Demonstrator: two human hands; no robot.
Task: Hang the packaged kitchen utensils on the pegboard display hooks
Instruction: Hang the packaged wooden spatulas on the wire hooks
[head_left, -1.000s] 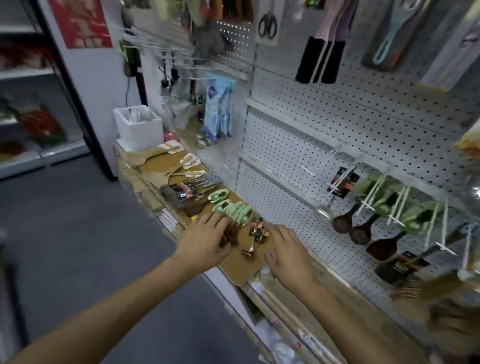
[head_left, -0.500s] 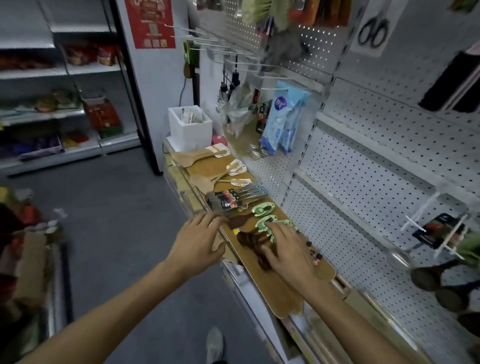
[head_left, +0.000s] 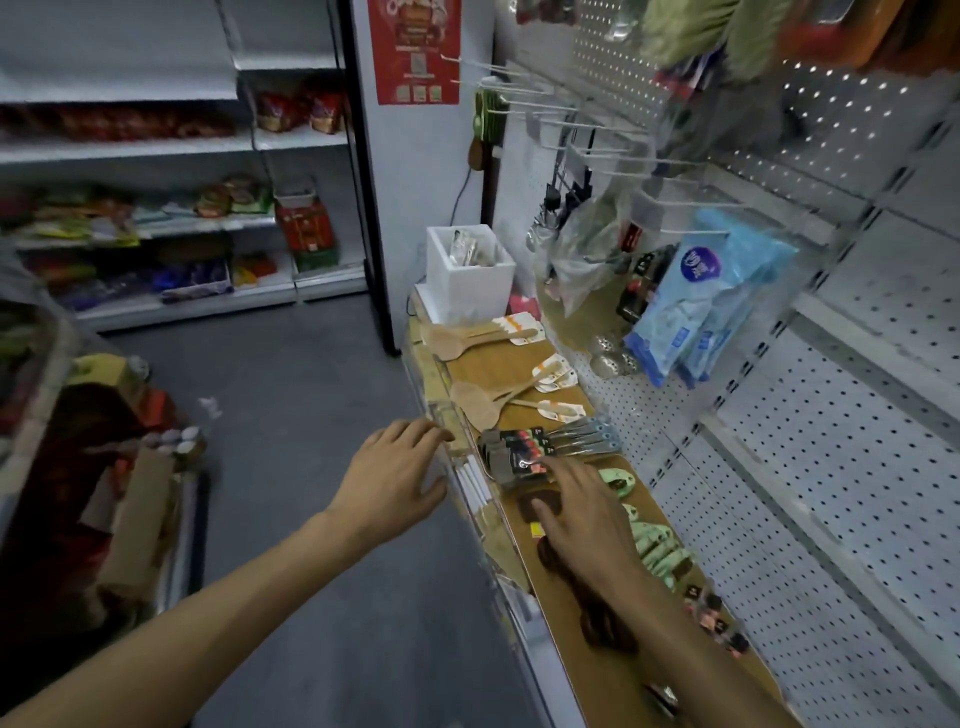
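Observation:
Packaged utensils lie in a row on a wooden shelf (head_left: 488, 370). Light wooden spatulas (head_left: 475, 408) are at the far end. A bundle of metal utensils with black-and-red cards (head_left: 524, 454) follows, then dark wooden spoons (head_left: 545, 506) with green-carded handles (head_left: 657, 551). My right hand (head_left: 582, 514) lies over the dark spoons, fingers spread, fingertips reaching the black cards. My left hand (head_left: 397, 475) hovers open beside the shelf's front edge, holding nothing. The white pegboard (head_left: 831, 467) rises behind the shelf with bare hooks (head_left: 550, 106) higher up.
A white box (head_left: 470, 273) stands at the shelf's far end. Blue packets (head_left: 701, 301) and a clear bag (head_left: 582, 260) hang from hooks above the shelf. Grocery shelves (head_left: 166, 218) line the far wall. A loaded cart (head_left: 104, 467) stands at the left across the grey aisle floor.
My view has swung left along the shelf. My right hand moved from the near utensils up to the dark spoons and black cards. My left hand drifted off the shelf toward its front edge.

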